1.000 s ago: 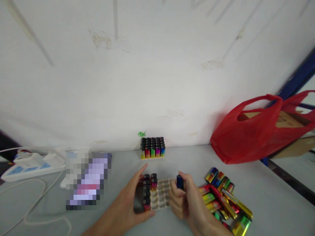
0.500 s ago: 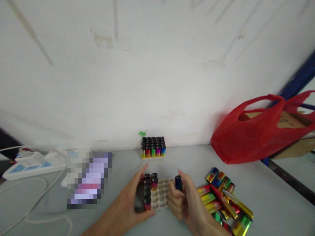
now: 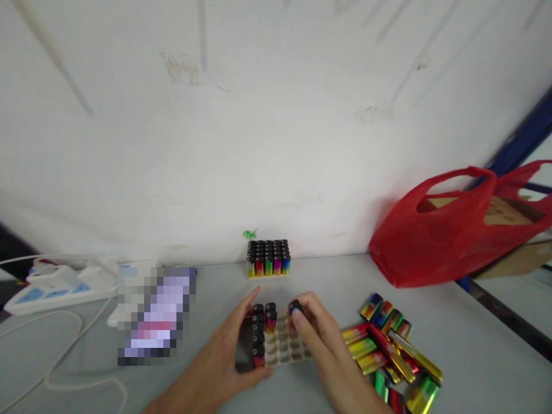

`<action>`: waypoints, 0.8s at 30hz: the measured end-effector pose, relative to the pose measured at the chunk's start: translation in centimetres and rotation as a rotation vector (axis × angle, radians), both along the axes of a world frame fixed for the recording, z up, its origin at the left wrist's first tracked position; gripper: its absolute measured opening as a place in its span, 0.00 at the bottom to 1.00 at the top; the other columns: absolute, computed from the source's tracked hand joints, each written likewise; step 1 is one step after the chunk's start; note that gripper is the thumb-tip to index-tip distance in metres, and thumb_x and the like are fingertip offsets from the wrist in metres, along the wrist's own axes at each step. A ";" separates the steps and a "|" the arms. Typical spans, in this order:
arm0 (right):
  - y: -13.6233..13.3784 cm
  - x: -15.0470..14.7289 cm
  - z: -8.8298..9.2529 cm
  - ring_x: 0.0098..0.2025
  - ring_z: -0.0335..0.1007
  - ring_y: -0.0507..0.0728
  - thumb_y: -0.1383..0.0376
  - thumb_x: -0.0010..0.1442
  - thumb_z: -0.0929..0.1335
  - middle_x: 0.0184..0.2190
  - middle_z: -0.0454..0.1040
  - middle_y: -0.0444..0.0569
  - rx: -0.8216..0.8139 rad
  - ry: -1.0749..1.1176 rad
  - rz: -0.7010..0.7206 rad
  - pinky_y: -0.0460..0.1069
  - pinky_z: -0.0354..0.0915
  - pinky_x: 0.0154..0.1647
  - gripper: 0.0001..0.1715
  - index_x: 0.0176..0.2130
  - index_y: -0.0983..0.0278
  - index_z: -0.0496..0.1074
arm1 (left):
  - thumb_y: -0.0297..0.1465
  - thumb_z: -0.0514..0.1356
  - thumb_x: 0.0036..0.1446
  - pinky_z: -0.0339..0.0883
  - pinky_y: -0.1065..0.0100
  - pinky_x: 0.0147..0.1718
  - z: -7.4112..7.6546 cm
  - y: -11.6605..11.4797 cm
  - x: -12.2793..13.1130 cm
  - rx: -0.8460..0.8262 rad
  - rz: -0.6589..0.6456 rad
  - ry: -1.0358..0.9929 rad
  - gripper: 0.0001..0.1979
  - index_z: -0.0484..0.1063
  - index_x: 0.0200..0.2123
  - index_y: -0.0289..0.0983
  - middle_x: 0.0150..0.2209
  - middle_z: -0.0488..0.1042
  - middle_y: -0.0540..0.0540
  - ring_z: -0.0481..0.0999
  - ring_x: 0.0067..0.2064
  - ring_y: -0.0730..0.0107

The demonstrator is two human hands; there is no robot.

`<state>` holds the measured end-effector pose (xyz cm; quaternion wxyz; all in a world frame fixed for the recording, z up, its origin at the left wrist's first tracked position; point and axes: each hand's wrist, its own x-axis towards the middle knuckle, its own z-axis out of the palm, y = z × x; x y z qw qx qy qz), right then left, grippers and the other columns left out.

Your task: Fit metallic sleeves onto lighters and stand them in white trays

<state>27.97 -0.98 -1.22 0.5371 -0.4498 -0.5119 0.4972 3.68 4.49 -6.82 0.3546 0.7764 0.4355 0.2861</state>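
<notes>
A pale tray (image 3: pixel 283 348) with rows of round-edged slots lies on the table before me. Black-topped lighters (image 3: pixel 257 328) fill its left column, and a few more stand in the second column at the far end. My left hand (image 3: pixel 228 345) spans the tray's left side, thumb at the near edge and fingers at the far edge, steadying it. Over the tray's right part, my right hand (image 3: pixel 317 336) grips a lighter (image 3: pixel 295 306) upright by its black top. The lighter's lower body is hidden by the fingers, so I cannot tell whether it touches a slot.
A full block of colourful lighters (image 3: pixel 268 259) stands by the wall. Loose shiny lighters (image 3: pixel 388 351) lie heaped at right. A red plastic bag (image 3: pixel 431 241) with cardboard sits behind them. At left are a blurred-out phone (image 3: pixel 159 316), a power strip (image 3: pixel 60 293) and white cables (image 3: pixel 64 356).
My right hand has moved left over the tray and turned, bringing the lighter from beside the tray to above its slots. My left hand stays in place.
</notes>
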 end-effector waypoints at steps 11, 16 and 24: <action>0.5 0.9 -1.1 0.49 0.80 0.62 0.58 0.78 0.74 0.46 0.85 0.48 0.360 -0.482 0.094 0.55 0.67 0.56 0.08 0.53 0.55 0.84 | 0.29 0.79 0.53 0.62 0.35 0.77 -0.3 0.1 -0.1 -0.010 -0.004 -0.004 0.63 0.50 0.84 0.52 0.77 0.68 0.37 0.72 0.75 0.35; 0.5 1.0 -1.0 0.49 0.80 0.63 0.59 0.79 0.73 0.46 0.85 0.49 0.362 -0.565 0.092 0.59 0.67 0.61 0.09 0.55 0.53 0.84 | 0.28 0.80 0.53 0.62 0.35 0.77 -0.2 0.0 -0.1 0.007 0.001 0.003 0.63 0.51 0.84 0.51 0.78 0.68 0.36 0.72 0.75 0.34; -0.2 0.8 0.0 0.51 0.80 0.64 0.63 0.75 0.75 0.52 0.81 0.53 0.458 -0.550 -0.018 0.56 0.75 0.55 0.22 0.66 0.53 0.78 | 0.28 0.79 0.54 0.62 0.36 0.77 0.5 0.0 0.1 -0.011 -0.018 -0.028 0.62 0.50 0.84 0.52 0.76 0.71 0.38 0.73 0.74 0.37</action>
